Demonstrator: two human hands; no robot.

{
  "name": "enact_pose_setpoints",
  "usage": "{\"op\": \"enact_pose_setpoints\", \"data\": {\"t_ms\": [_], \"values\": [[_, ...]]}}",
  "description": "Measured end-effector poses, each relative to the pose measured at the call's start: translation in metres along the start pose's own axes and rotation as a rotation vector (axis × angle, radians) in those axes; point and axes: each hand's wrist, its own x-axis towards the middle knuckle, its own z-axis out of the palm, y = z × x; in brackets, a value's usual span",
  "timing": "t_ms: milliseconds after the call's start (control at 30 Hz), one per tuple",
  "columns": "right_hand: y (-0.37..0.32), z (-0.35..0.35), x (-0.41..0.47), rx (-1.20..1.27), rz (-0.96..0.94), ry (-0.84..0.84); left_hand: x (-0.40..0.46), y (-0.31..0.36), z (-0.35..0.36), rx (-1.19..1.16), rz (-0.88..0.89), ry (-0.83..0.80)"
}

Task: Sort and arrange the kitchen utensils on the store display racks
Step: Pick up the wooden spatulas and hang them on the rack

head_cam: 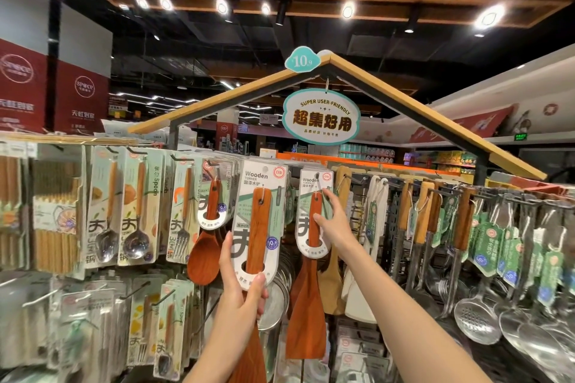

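Note:
My left hand (pixel 241 284) grips a reddish wooden turner on a white and green card (pixel 259 221) and holds it up in front of the rack. The card reads "Wooden Turner". My right hand (pixel 331 221) pinches the card of a second wooden turner (pixel 306 305), which hangs from a hook on the rack just right of the first. A wooden rice spoon (pixel 203 253) hangs to the left of the held turner.
Carded steel spoons (pixel 135 211) and forks hang to the left, with chopstick packs (pixel 56 221) at the far left. Pale wooden spatulas (pixel 334 274) and steel ladles and skimmers (pixel 477 317) hang on the right. A roof-shaped frame with a sign (pixel 322 116) stands above the rack.

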Motion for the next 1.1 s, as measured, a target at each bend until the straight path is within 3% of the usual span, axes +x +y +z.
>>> {"op": "enact_pose_setpoints", "data": {"t_ms": [200, 400, 567, 667, 1100], "values": [[0.003, -0.007, -0.003, -0.181, -0.023, 0.031, 0.001, -0.001, 0.0, -0.038, -0.008, -0.027], [-0.015, -0.023, -0.029, -0.132, -0.152, 0.17, -0.003, 0.005, 0.012, -0.096, 0.002, -0.073], [-0.051, -0.02, -0.059, 0.036, -0.296, 0.016, -0.004, 0.008, 0.032, -0.155, -0.007, -0.14], [-0.058, -0.011, -0.068, -0.049, -0.327, -0.071, -0.005, 0.008, 0.045, -0.158, -0.018, -0.17], [-0.054, -0.007, -0.051, -0.118, -0.251, 0.009, 0.015, 0.008, 0.063, -0.218, -0.095, -0.217]]}}
